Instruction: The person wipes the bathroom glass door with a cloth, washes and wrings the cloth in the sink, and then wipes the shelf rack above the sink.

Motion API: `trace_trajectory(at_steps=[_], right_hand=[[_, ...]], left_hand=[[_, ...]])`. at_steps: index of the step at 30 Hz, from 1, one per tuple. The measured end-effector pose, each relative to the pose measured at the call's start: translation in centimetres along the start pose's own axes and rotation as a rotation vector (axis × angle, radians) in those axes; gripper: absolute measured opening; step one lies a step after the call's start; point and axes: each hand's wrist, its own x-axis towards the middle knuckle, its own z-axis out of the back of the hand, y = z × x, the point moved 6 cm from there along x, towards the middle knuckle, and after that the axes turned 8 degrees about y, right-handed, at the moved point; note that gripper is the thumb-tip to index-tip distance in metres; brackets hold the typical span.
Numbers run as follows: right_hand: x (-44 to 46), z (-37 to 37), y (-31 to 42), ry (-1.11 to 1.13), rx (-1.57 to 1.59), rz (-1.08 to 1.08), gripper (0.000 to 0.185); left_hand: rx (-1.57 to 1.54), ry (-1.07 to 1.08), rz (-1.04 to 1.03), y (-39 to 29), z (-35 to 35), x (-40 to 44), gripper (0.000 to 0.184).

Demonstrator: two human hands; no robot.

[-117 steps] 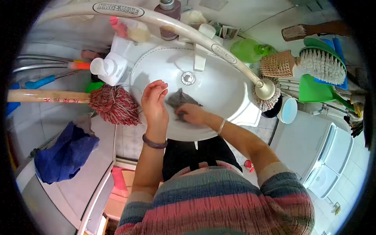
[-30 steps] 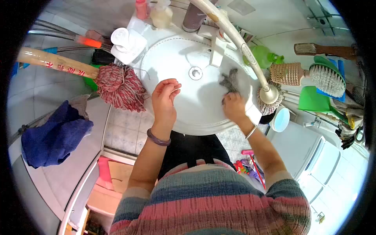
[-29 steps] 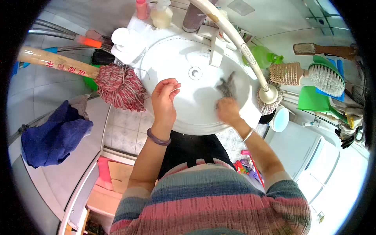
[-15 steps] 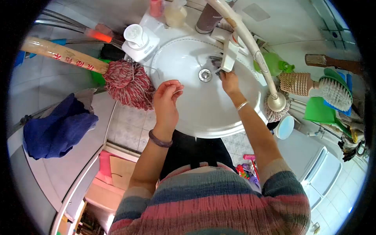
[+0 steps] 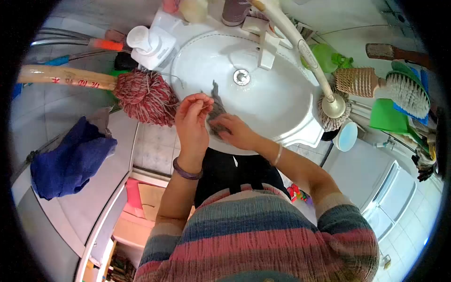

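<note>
A dark grey wet-looking cloth (image 5: 216,107) lies against the near left side of the white sink (image 5: 282,101). My right hand (image 5: 237,133) is closed on its lower end, pressing it at the sink's near rim. Beside it, my left hand (image 5: 191,120) is raised over the rim with thumb and fingers pinched together. Whatever sits in that pinch is too small to make out. The metal drain (image 5: 241,77) lies beyond both hands, with the white tap (image 5: 268,50) above it to the right.
Left of the sink is a red-and-white mop head (image 5: 145,97) on a wooden handle. A white pump bottle (image 5: 149,44) stands on the rim. A pale hose (image 5: 300,44) arches at the right, near a green bottle (image 5: 324,60) and hanging brushes (image 5: 405,94).
My right hand has moved from under the tap to the near left rim, bringing the grey cloth along. My left hand stays pinched, a little further left in view.
</note>
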Motion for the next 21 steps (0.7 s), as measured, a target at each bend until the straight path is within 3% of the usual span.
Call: trace_trajectory(at_steps=[2,3,5,7,10,11,12,14,15,17,18,19,21], right_hand=[[-6.6,1.7,-2.6,0.015,-0.210,-0.047,0.035],[-9.2,3.4,-4.3,0.023,-0.437,-0.178,0.035],[-12.2,8.5,-8.1,-0.070,-0.783,-0.299,0.029],[-11.0,13.1,-7.4,-0.260,-0.983,-0.373,0.022],[-7.4,9.9,-9.6,-0.165,-0.974,-0.451,0.020],[-6.1,6.0,-15.1,-0.168,-0.740,-0.382,0.022],[-4.8,5.3,-8.8,-0.081,-0.635,-0.354,0.023],[-2.5,3.5,-6.5,-0.028,-0.048,-0.223,0.028],[-1.7,2.5,-6.8,-0.051,0.413,-0.182,0.025],[-1.3,4.5,-4.5,-0.086,0.734,-0.263,0.026],[-0.8,4.6,-5.5,-0.135,1.018,-0.209,0.026],[-0.8,5.9,-5.2,-0.180,1.110,-0.256,0.027],[-0.7,8.8,-3.3,-0.308,1.462,-0.038,0.029]], left_hand=[[0.010,-0.009,0.015,0.2,-0.5,0.5,0.011],[0.015,-0.006,0.016,0.2,-0.7,0.8,0.011],[0.028,-0.006,0.019,0.2,-1.1,1.2,0.010],[0.049,-0.021,0.043,0.9,-1.0,1.8,0.011],[0.092,-0.015,0.071,1.8,-1.1,2.2,0.011],[0.128,-0.019,0.093,2.5,-0.8,2.5,0.011],[0.161,-0.022,0.114,3.4,-0.4,2.8,0.011],[0.242,-0.050,0.192,4.7,-0.4,3.3,0.015],[0.298,-0.036,0.193,5.3,-0.1,3.5,0.018],[0.406,0.001,0.185,6.6,0.2,4.5,0.024],[0.422,-0.030,0.254,6.2,-0.6,4.6,0.031],[0.440,-0.042,0.314,6.6,-0.5,4.9,0.033],[0.477,-0.058,0.432,7.2,-0.5,5.6,0.037]])
